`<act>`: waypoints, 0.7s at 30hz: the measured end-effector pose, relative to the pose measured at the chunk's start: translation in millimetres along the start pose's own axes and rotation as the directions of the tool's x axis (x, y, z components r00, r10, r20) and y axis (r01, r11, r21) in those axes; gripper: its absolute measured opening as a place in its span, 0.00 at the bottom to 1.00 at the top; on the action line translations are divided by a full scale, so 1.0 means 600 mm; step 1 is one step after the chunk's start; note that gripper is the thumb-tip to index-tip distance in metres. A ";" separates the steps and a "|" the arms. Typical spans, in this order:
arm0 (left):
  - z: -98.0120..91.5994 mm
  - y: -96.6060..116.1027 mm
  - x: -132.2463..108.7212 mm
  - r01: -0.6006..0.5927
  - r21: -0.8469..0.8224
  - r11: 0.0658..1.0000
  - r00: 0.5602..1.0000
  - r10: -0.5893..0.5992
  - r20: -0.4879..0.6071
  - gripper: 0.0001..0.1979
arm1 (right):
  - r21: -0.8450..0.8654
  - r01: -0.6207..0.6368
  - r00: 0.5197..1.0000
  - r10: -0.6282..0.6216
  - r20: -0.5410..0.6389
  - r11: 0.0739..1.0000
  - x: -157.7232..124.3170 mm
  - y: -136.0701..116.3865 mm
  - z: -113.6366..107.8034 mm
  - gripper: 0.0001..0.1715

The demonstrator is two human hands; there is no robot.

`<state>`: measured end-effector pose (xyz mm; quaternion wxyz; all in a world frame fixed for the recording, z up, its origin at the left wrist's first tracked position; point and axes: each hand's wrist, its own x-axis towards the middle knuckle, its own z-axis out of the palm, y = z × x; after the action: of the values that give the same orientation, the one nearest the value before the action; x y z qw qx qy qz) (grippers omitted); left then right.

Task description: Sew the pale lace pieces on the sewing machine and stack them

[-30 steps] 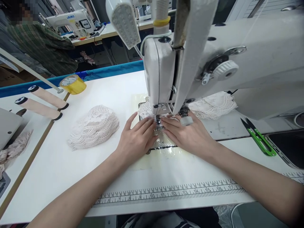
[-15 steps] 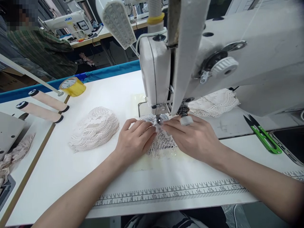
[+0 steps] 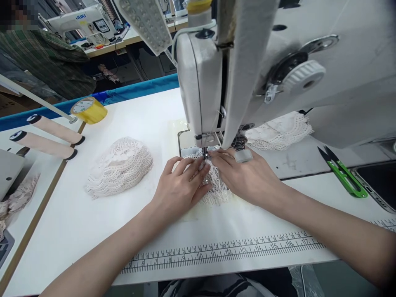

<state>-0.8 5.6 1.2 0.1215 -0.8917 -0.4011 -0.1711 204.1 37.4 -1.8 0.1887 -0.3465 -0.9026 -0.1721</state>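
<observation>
by the presser foot, left hand and right hand fingers touch lace, grip unclear; best guided flat, fingertips clear.

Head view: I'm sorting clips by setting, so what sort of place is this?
Probably a sewing workshop: a large sewing machine stands over pale lace, a second machine marked JUKI stands beyond, and two thread spools are at the left.
</observation>
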 end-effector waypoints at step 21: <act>0.002 -0.001 -0.003 0.001 0.025 1.000 1.000 -0.001 -0.023 0.18 | 0.035 0.026 1.000 -0.026 0.002 0.999 0.000 0.002 -0.005 0.10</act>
<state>-2.2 5.4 -0.3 0.1373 -0.8878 -0.4022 -0.1765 205.6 36.8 0.7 0.1915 -0.3318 -0.9101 -0.1583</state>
